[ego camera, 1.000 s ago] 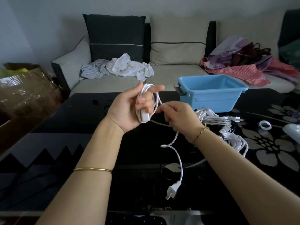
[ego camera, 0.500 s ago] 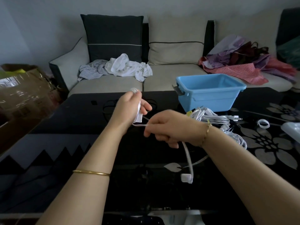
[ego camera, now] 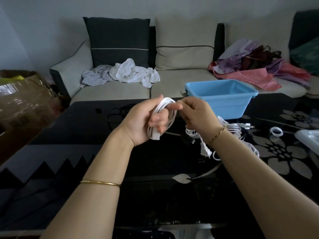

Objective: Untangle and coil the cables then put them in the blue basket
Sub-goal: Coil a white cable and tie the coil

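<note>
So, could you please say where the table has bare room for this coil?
Bare table: nearer you than the left hand, and left of it short of the black cable. Crowded right of the right hand: white cable tangle, ring, tray by the blue basket.

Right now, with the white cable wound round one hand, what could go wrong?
The loops of white cable sit only round the fingers of the left hand. If the right hand lets go, they may spring open. The plug beside the tangled pile could snag on it.
</note>
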Tool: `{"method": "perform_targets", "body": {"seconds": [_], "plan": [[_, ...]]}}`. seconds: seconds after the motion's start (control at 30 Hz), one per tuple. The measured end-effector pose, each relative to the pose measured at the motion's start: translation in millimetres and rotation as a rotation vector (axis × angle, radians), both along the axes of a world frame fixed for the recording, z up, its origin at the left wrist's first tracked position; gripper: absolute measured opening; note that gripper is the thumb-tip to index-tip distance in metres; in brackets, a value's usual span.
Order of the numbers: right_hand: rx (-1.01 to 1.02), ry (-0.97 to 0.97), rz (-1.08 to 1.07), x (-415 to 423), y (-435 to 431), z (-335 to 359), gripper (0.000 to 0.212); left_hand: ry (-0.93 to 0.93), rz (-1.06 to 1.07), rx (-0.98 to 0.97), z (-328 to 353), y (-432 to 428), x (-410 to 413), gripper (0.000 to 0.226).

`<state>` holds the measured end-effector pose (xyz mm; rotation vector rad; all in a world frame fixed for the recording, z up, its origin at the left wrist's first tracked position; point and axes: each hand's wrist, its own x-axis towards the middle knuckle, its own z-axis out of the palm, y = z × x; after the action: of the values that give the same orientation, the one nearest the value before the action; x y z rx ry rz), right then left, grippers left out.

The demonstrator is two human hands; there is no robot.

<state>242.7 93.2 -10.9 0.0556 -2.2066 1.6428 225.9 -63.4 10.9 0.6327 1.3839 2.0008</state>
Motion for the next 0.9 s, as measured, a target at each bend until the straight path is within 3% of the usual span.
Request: {"method": "perform_targets", "body": {"seconds": [0.1,0.17,0.3,0.43,0.57,0.63,0.7,0.8,0.9], "plan": [[0.118,-0.044,-0.02,4,-12,-18,0.028,-0.172,0.02,0.301,4,-4,-5,0.043],[0.24,-0.159,0.074,9,-22,-26,0.023,-0.203,0.125,0.367,5,-6,-8,0.039],[0.464,-0.274,0.285,20,-47,-30,0.018,-0.091,0.438,0.255,-3,-1,-12,0.036],[0.751,-0.198,0.246,31,-56,-24,0.019,0.037,0.664,0.094,-10,-1,-22,0.034],[0.997,-0.019,0.181,37,-59,-11,0.014,0.22,0.694,-0.236,-19,5,-18,0.029],[0.992,0.057,0.141,37,-54,-1,0.014,0.293,0.632,-0.377,-24,6,-15,0.03],[0.861,0.116,0.1,36,-43,9,0.014,0.365,0.547,-0.453,-25,5,-11,0.034],[0.634,0.159,0.091,37,-31,16,0.008,0.428,0.466,-0.511,-19,8,-5,0.038],[0.617,0.172,0.052,35,-25,14,0.014,0.408,0.424,-0.521,-12,14,-1,0.033]]}}
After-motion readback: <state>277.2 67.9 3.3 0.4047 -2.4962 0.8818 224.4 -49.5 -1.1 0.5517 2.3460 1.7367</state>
